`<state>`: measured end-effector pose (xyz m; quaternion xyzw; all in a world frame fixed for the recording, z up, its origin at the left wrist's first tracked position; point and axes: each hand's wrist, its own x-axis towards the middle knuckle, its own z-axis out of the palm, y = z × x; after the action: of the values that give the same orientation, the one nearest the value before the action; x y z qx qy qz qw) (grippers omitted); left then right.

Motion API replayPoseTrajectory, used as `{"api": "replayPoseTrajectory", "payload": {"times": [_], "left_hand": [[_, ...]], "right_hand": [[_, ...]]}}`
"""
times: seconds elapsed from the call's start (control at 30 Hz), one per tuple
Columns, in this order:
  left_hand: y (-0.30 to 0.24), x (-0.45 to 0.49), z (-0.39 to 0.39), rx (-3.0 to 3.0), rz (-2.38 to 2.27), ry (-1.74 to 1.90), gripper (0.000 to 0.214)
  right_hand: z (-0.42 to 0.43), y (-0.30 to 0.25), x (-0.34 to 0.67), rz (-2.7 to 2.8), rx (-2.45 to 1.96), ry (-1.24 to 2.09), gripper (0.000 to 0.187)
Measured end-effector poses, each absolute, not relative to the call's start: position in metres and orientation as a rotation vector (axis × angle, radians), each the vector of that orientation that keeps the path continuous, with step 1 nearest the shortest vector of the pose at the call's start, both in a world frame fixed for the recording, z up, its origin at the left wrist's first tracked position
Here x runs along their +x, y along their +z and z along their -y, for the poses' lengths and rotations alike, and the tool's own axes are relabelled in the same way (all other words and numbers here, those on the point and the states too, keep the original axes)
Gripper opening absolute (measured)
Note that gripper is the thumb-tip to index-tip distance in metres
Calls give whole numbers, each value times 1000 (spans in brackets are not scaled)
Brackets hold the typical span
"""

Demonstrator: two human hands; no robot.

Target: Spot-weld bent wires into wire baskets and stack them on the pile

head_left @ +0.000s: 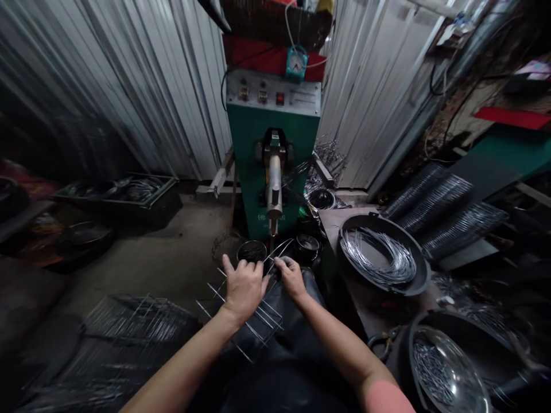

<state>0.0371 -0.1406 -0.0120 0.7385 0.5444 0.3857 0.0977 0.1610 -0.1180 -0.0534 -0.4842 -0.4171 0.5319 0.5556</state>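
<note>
A wire grid rack [253,321] rests across my lap, its rods sticking out toward the front. My left hand [243,285] lies on top of it with fingers curled over the wires. My right hand [291,276] pinches the rack's far end, close under the electrode tip [274,221] of a green spot-welding machine [273,143]. Both hands hold the rack just below that tip.
A stack of finished wire racks [133,327] lies at lower left. A black pan with curved wire pieces [383,255] sits on the right bench, and a steel bowl of short pins [447,373] at lower right. Green crate [129,198] at left; corrugated walls behind.
</note>
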Motion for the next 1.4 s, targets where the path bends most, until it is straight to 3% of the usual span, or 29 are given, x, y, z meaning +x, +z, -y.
{"api": "replayPoseTrajectory", "payload": {"times": [0.2,0.43,0.9,1.2,1.27,1.4], "left_hand": [[-6,40,122,2373,-1644,953,8],[6,44,102,2589,-1724,400,22],[17,50,67,2595,-1777,118,28],[23,55,58,2427,-1852,158,24],[27,42,66,2380,-1864,345,31],[5,-8,113,2034,-1822,1135,54]], "right_hand": [[103,-61,166,916,-1095,1279,32],[83,-65,169,843,-1090,1308,34],[51,-60,170,808,-1115,1307,33],[54,-55,174,777,-1132,1409,38],[72,-53,184,848,-1116,1485,41],[135,-52,205,1157,-1122,1552,43]]}}
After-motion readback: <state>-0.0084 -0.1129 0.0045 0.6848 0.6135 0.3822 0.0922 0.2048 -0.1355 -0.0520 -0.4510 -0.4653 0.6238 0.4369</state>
